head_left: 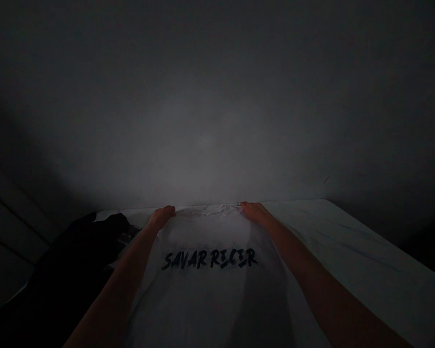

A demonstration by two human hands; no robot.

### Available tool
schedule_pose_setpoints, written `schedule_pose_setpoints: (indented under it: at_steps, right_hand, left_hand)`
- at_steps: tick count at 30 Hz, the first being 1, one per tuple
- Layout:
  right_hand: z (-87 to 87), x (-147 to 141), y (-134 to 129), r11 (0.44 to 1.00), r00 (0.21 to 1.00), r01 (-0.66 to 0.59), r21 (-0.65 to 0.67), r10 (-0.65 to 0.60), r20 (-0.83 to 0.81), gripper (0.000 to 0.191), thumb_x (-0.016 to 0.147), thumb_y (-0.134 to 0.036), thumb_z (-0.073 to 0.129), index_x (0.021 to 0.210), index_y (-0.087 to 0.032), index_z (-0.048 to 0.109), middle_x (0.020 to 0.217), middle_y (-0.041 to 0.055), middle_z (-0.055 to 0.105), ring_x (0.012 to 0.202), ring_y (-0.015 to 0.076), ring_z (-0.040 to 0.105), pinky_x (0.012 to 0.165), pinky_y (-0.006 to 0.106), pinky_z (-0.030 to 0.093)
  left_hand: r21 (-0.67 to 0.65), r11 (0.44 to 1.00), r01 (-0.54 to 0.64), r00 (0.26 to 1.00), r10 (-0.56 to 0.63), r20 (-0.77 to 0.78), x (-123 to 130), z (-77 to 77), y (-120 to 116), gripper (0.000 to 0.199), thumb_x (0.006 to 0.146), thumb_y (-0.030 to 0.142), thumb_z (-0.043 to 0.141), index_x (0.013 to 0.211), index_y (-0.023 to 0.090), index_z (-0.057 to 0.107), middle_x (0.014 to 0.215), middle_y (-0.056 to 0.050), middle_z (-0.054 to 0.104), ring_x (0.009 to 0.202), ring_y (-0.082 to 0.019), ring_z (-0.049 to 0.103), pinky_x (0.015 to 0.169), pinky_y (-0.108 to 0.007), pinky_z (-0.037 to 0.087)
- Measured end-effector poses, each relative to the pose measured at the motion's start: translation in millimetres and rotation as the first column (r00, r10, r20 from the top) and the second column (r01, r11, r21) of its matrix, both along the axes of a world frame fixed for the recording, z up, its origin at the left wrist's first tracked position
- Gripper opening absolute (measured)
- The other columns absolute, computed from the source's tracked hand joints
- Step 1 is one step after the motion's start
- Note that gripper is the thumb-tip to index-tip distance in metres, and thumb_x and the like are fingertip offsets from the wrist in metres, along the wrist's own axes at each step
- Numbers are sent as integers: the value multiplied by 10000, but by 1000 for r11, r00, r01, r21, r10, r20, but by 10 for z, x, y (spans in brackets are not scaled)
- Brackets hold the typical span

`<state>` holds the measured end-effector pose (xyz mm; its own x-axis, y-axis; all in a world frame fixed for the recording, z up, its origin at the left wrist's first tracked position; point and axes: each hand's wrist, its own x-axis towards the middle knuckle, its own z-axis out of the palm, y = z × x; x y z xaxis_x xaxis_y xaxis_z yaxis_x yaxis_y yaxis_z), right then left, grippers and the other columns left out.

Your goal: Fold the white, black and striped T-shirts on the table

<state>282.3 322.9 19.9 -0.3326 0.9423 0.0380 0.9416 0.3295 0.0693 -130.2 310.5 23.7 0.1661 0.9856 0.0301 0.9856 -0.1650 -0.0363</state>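
"What were the hands doing?"

"The left hand [161, 216] and right hand [254, 211] lay at the top edge of a white T-shirt [203, 295], either side of its collar [208, 209]. Gripping or just touching, I couldn't tell."

"Where was it?"

"Spread on a pale surface [351, 256], lettered SAVAR RICER, with dark cloth [72, 270] at lower left."

This looks like a dim room in a home. A bare grey wall [210, 121] rises behind a pale, streaked bed or tabletop [362, 251], with dark clothes [68, 270] heaped at its left.
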Motion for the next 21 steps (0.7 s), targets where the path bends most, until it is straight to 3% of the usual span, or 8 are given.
schedule_pose_setpoints:
  at_steps: [5, 9, 12, 15, 17, 18, 21]
  right_hand:
    - [7, -10, 9, 997, 997, 62, 44, -61, -41, 347, 954, -120, 385, 1188, -188, 632, 1195, 139, 666, 1107, 257, 613, 947, 355, 432]
    - [39, -318, -130, 971, 980, 194, 139, -185, -75, 381, 962, -106, 343, 1237, -132, 605, 1292, 190, 597, 1229, 281, 518, 1046, 403, 359]
    - [-99, -747, -415, 958, 957, 255, 134, -230, -178, 396, 994, -220, 369, 1322, -100, 555, 1383, 217, 528, 1280, 283, 487, 1057, 386, 367]
    - [-356, -964, -770, 999, 968, 0, 54, 13, -252, 536, 1006, -424, 396, 1458, -141, 448, 1551, 166, 372, 1418, 271, 348, 1141, 390, 290]
    - [-484, -812, -943, 987, 956, -161, 31, 163, -242, 572, 1002, -491, 387, 1505, -219, 388, 1606, 105, 284, 1465, 267, 263, 1179, 445, 222]
    - [-511, -651, -997, 985, 957, -171, 32, 174, -231, 559, 1003, -489, 386, 1507, -247, 384, 1609, 89, 278, 1467, 269, 261, 1181, 468, 212]
    - [-422, -80, -1070, 996, 980, 16, 86, 2, -201, 515, 1016, -394, 375, 1479, -174, 429, 1563, 140, 363, 1437, 294, 324, 1165, 468, 245]
  left_hand:
    - [51, 998, -22, 999, 24, -36, 69, 47, 32, 209, 964, 266, 470, 1089, 238, 635, 1148, -67, 683, 1071, -224, 619, 868, -301, 454]
    - [165, 982, -89, 994, 99, -50, 358, 40, -87, 313, 939, 123, 401, 1172, 149, 608, 1240, -171, 617, 1204, -299, 541, 985, -417, 410]
    - [262, 961, -93, 995, 98, -7, 784, -177, -326, 393, 945, 182, 402, 1305, 93, 532, 1356, -214, 538, 1268, -333, 489, 1046, -463, 369]
    - [318, 948, -18, 998, -2, 65, 1058, -526, -612, 537, 961, 357, 413, 1426, 90, 442, 1468, -217, 460, 1347, -353, 426, 1089, -502, 345]
    - [286, 955, 82, 993, -102, 58, 964, -688, -762, 561, 973, 412, 382, 1466, 146, 417, 1521, -182, 418, 1397, -347, 380, 1110, -533, 326]
    - [263, 956, 126, 989, -142, 44, 833, -719, -814, 540, 979, 411, 372, 1469, 190, 422, 1531, -151, 416, 1407, -336, 373, 1113, -534, 326]
    - [284, 944, 169, 982, -186, 36, 347, -621, -896, 448, 984, 335, 385, 1407, 247, 505, 1485, -95, 493, 1369, -297, 435, 1098, -485, 363]
